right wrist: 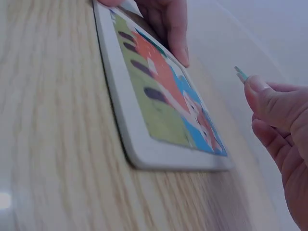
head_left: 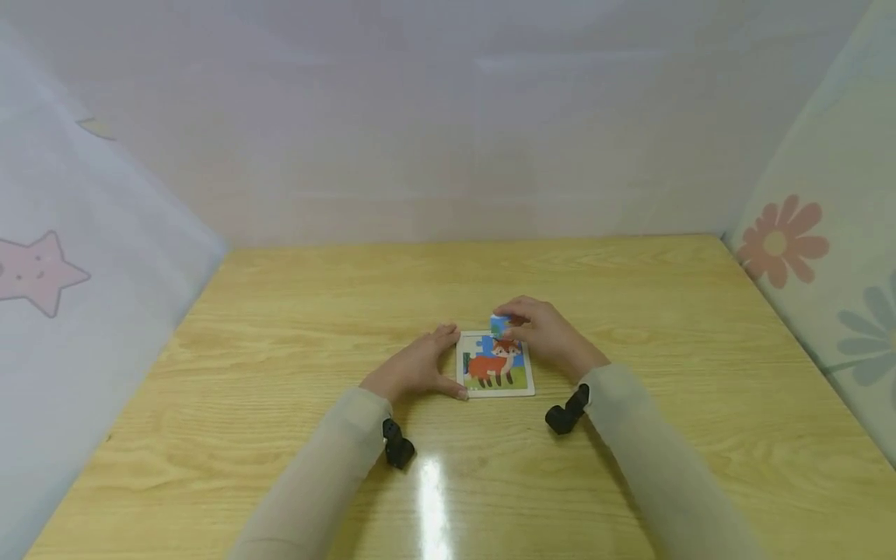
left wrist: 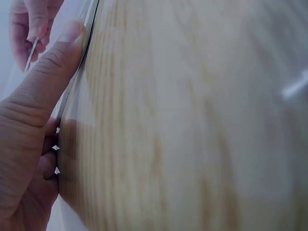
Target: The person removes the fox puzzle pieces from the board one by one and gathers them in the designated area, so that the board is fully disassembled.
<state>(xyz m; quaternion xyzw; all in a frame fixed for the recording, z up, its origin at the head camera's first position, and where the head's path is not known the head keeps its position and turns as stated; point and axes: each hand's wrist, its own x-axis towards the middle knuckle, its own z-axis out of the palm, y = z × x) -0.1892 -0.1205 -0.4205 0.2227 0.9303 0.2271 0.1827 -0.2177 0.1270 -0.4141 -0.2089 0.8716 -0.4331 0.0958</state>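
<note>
A square fox puzzle (head_left: pixel 495 369) in a white-rimmed tray lies flat on the table, with an orange fox on green and blue. Pale tray base shows in its upper left. My left hand (head_left: pixel 420 364) rests at the tray's left side, thumb stretched to the near corner and fingertips at the far corner. In the left wrist view the thumb (left wrist: pixel 53 72) lies straight along the rim. Just above the tray's far edge, my right hand (head_left: pixel 542 330) pinches a blue-and-green puzzle piece (head_left: pixel 498 325) between thumb and fingers. The right wrist view shows that piece (right wrist: pixel 240 74) edge-on, raised off the tray.
The wooden table (head_left: pixel 294 311) spreads widely around the tray. A pale cloth (head_left: pixel 448 140) hangs behind it, with printed cloth (head_left: pixel 791 311) at the sides. Each wrist carries a small black camera (head_left: pixel 567 411).
</note>
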